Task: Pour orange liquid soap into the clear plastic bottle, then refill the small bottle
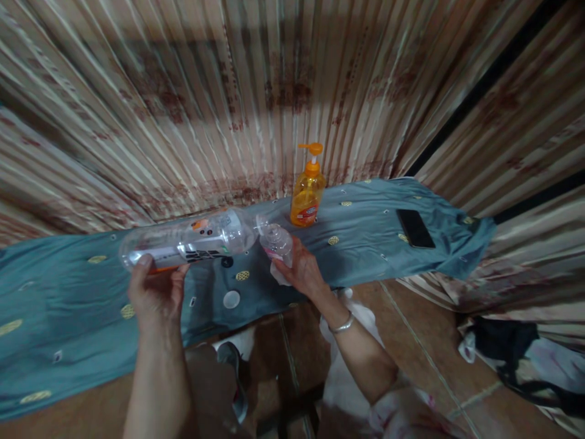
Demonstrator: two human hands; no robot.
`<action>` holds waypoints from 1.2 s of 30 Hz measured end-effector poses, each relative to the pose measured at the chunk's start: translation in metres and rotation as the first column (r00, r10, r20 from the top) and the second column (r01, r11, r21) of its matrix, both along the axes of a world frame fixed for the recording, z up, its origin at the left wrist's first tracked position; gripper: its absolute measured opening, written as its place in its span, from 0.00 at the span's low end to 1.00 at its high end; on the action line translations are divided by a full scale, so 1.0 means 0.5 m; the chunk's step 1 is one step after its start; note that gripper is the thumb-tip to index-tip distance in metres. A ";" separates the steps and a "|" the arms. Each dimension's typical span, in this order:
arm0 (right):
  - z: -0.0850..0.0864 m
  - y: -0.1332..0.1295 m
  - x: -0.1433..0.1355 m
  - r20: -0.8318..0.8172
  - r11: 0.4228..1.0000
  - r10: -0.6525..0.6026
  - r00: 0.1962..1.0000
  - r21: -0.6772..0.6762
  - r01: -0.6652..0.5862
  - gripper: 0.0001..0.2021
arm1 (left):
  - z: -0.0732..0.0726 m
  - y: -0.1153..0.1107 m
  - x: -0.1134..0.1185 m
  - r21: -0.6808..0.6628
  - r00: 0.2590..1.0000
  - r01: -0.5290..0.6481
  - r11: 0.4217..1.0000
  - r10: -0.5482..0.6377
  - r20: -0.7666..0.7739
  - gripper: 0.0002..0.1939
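Note:
A large clear plastic bottle (205, 239) lies almost level in my left hand (158, 286), its neck pointing right. My right hand (304, 268) is wrapped round a small clear bottle (276, 241) with a pink label, held upright with a slight tilt. The large bottle's mouth is at the small bottle's top; whether they touch I cannot tell. Some white material (280, 272) shows under my right fingers. Behind the small bottle stands an orange pump bottle (307, 198) with yellow-orange liquid.
A teal patterned cloth (361, 244) covers the narrow table. A black phone (415, 228) lies on its right part. A white round cap (231, 299) and a dark round cap (227, 262) are near the middle. Curtains (256, 110) hang behind; dark and light fabric (516, 353) is at lower right.

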State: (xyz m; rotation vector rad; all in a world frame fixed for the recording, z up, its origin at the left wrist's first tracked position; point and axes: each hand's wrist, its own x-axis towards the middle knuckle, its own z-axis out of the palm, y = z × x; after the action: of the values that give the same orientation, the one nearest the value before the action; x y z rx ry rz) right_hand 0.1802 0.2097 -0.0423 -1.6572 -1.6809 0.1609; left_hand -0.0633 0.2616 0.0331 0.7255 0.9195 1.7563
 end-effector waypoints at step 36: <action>-0.005 -0.003 -0.001 0.008 1.000 -0.015 1.000 0.014 0.015 0.29 | -0.005 0.010 0.023 0.152 0.995 0.040 0.988 -0.054 0.087 0.11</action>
State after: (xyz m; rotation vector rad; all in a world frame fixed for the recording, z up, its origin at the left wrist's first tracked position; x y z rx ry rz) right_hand 0.1797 0.2083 -0.0450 -1.6615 -1.6720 0.1352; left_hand -0.0516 0.2667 0.0303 0.7517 0.7089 1.8150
